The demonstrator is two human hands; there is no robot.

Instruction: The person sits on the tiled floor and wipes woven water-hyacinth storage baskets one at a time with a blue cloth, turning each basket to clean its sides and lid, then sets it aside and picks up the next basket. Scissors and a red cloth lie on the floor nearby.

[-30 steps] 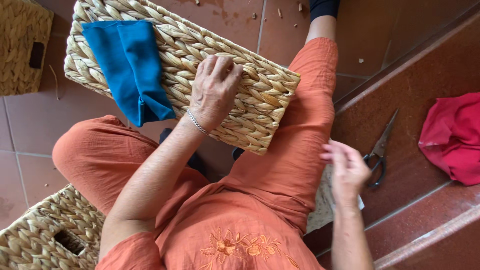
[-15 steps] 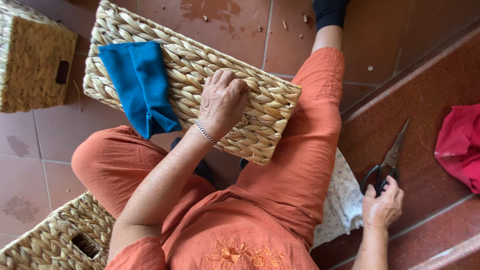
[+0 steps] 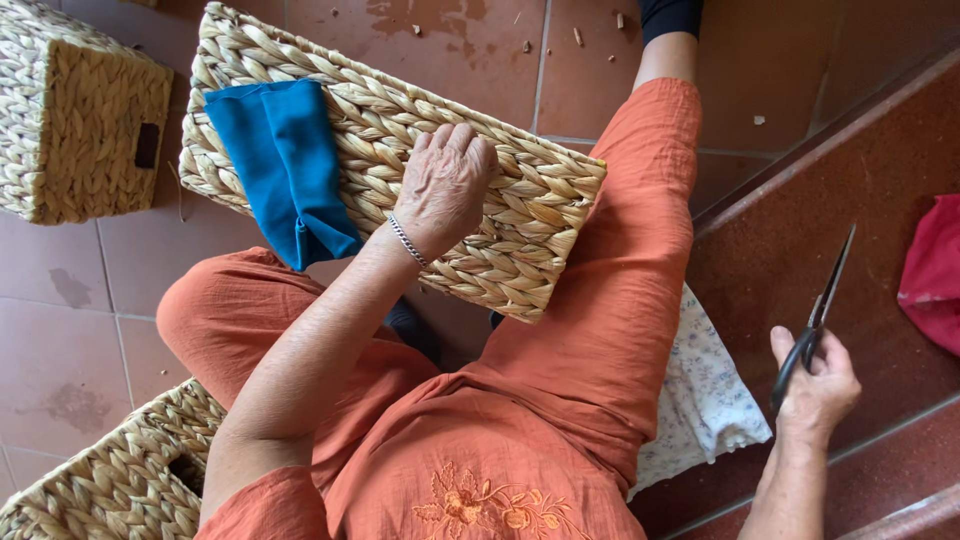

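Observation:
A woven straw basket [image 3: 520, 215] lies across my knees, bottom side up. My left hand [image 3: 447, 182] rests flat on it, fingers curled over the weave, a thin bracelet at the wrist. A folded blue cloth [image 3: 285, 165] is draped over the basket's left end. Out to the right, my right hand [image 3: 815, 385] grips the handles of black scissors [image 3: 818, 310], whose blades point up and away above the red step.
A second woven basket [image 3: 75, 115] stands on the tiled floor at upper left, a third [image 3: 115, 480] at lower left. A red cloth [image 3: 932, 270] lies on the step at the right edge. A pale flowered cloth [image 3: 705, 395] lies under my right thigh.
My right hand has picked the scissors up off the step and now holds them lifted. The left hand stays on the basket; the view shifted slightly.

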